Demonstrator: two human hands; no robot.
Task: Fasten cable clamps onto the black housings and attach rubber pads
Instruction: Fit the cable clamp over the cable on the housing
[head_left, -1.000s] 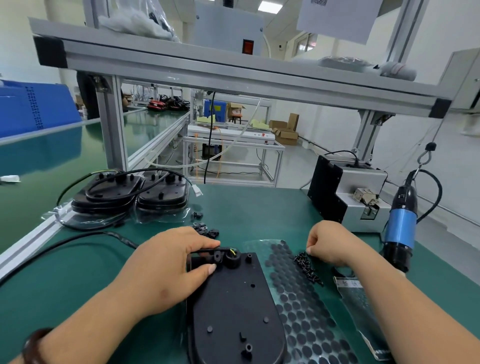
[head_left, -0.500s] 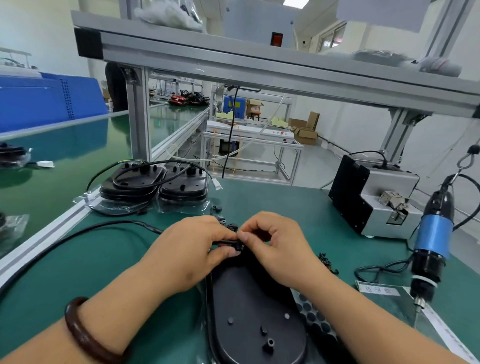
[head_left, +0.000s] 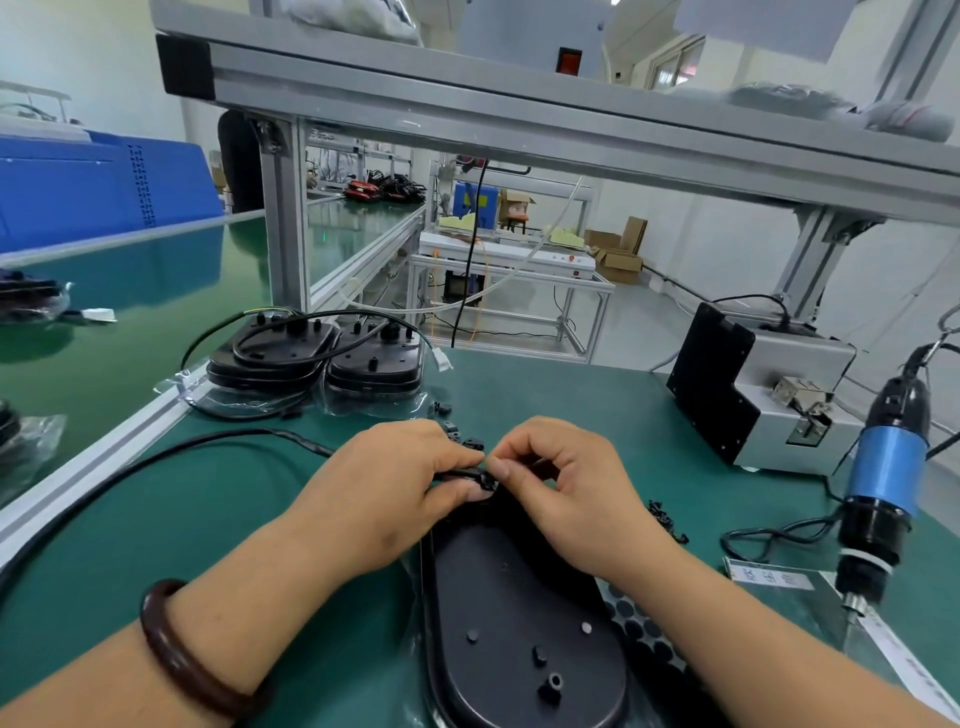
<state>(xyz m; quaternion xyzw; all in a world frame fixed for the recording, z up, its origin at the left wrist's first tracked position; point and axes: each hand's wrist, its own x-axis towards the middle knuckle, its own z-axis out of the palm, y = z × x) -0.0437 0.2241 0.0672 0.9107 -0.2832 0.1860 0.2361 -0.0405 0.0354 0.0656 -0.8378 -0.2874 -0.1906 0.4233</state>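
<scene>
Clamp (head_left: 488, 482) sits pinched in our right hand (head_left: 566, 493) against the cable (head_left: 234, 434) our left hand (head_left: 395, 488) grips, atop the housing (head_left: 519, 597) on the counter (head_left: 571, 405).

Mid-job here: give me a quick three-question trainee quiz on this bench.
1. True or false: the blue-banded electric screwdriver is in neither hand.
2. The left hand and right hand pinch a small black part at which end of the black oval plastic housing? A near; B far; C neither.
3. Fill in: the dark brown bangle sits on the ___ wrist.
Key: 1 true; 2 B; 3 left.
</scene>
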